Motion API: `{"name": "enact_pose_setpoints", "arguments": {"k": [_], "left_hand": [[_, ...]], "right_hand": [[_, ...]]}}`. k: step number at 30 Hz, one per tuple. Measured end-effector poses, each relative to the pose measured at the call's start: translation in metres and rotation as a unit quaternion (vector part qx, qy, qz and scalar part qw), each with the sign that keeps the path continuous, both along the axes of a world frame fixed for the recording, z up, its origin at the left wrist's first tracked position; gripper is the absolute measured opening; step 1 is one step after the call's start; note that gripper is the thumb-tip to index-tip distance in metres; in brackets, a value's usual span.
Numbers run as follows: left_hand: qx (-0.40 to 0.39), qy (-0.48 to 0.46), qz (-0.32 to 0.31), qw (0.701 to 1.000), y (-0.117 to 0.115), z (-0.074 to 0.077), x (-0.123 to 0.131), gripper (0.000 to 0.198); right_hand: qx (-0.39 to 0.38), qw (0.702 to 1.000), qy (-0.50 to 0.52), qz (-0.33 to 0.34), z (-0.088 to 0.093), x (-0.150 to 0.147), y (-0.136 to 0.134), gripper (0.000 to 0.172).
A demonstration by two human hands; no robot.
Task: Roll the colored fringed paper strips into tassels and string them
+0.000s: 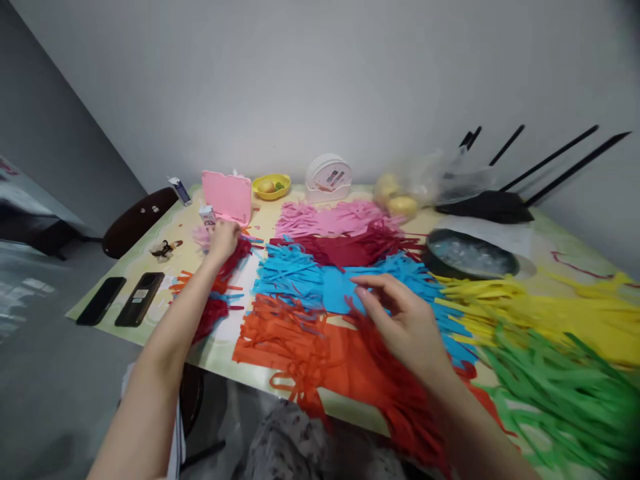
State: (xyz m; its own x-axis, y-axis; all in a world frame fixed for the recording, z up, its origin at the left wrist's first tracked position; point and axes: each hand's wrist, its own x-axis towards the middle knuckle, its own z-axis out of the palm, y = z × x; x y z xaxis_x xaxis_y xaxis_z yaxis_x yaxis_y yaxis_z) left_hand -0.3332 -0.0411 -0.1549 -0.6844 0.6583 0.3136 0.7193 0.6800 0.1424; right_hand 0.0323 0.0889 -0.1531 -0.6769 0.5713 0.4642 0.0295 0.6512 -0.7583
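Note:
My left hand (226, 239) is curled closed over the far end of a pile of cut strips, beside pink strips (201, 237) and a small white box (207, 215). What its fingers hold is hidden. Under and nearer than it lie dark red strips (210, 319) mixed with orange and blue. My right hand (403, 320) hovers over a blue fringed sheet (335, 290), thumb and forefinger slightly apart with nothing visible between their tips. Blurred dark red strips show below that thumb; whether they touch the hand is unclear. An orange fringed sheet (345, 357) lies closest to me.
Dark red (340, 251) and pink (330, 222) fringed sheets lie farther back. Yellow (565, 320) and green strips (560, 380) spread at right, near a dark bowl (470, 255). Two phones (101, 301) (140, 300) lie at left. A pink stand-like case (227, 195) and yellow dish (271, 188) stand behind.

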Motion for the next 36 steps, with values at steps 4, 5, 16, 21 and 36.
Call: {"name": "enact_pose_setpoints", "arguments": {"k": [4,5,16,21,36], "left_hand": [[-0.086,-0.018,0.003,0.996,0.017,-0.045,0.002,0.025],[-0.101,-0.017,0.005,0.995,0.016,-0.05,0.002,0.026],[-0.105,0.033,-0.123,0.986,0.111,0.01,0.039,0.031],[-0.139,-0.032,-0.242,0.96,0.224,-0.019,0.081,0.027],[-0.216,-0.047,-0.251,0.942,0.26,-0.067,0.064,0.036]], "right_hand": [[0.04,0.999,-0.031,-0.008,-0.004,-0.003,0.031,0.02],[0.053,0.998,-0.038,-0.009,-0.005,-0.004,0.04,0.02],[0.243,0.912,-0.324,-0.06,0.005,-0.106,0.188,0.034],[0.267,0.88,-0.393,0.002,-0.034,-0.159,0.221,0.029],[0.297,0.856,-0.387,-0.172,-0.032,-0.139,0.269,0.045]]}}
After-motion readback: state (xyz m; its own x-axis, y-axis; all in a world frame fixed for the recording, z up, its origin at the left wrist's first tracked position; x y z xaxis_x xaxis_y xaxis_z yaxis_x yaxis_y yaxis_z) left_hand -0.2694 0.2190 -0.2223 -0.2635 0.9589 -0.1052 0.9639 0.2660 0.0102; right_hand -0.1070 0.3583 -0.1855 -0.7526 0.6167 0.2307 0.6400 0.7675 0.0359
